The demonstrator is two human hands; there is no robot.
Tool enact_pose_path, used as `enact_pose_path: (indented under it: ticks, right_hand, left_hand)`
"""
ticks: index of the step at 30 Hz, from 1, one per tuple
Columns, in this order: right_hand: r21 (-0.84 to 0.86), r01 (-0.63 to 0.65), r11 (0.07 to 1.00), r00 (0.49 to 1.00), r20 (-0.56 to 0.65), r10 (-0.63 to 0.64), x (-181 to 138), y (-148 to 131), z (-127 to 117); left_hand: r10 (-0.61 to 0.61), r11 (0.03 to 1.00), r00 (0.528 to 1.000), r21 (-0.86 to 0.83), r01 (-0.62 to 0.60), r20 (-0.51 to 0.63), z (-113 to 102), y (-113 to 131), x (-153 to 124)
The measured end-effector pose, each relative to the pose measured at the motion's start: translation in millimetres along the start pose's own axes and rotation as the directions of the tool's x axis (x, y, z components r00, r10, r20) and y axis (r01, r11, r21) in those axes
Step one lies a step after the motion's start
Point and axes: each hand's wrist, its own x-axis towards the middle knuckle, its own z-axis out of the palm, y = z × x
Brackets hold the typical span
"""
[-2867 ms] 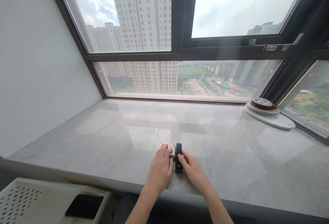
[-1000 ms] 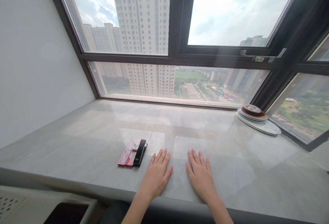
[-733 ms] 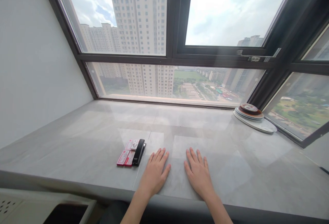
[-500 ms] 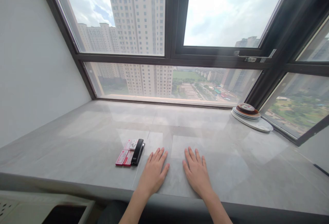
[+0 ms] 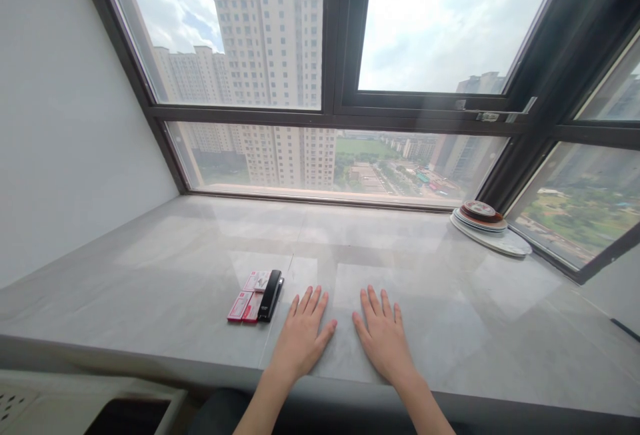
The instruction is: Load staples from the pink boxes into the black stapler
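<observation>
My left hand (image 5: 302, 336) lies palm down on the grey stone window ledge (image 5: 165, 268), fingers stretched and slightly apart, holding nothing. My right hand (image 5: 383, 335) lies flat the same way a short gap to its right. Just left of my left hand a black stapler (image 5: 271, 295) lies on the ledge. Three small pink staple boxes (image 5: 249, 298) sit against the stapler's left side. Neither hand touches them.
A stack of round plates or discs (image 5: 487, 225) rests at the far right corner by the window. A large dark-framed window (image 5: 333, 108) runs behind the ledge; a white wall closes the left. A white perforated box (image 5: 30, 402) sits below the ledge at lower left.
About three seconds ago both hands were on the stapler and boxes in front of me. Now those lie to the left and both hands rest flat. In the last second only the view shifted slightly.
</observation>
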Motion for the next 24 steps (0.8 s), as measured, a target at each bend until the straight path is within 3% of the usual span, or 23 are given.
enact_pose_path:
  ticks: [13, 24]
  right_hand:
    - [-0.006, -0.004, 1.0, 1.0, 0.005, 0.004, -1.0, -0.7, -0.7]
    - [-0.03, -0.011, 0.999, 1.0, 0.021, 0.012, -2.0, -1.4, 0.4]
  left_hand:
    - [-0.002, 1.0, 1.0, -0.003, 0.002, 0.001, -1.7, 0.2, -0.8]
    - [-0.024, 0.998, 0.997, 0.065, 0.019, 0.074, -2.2, 2.8, -1.2]
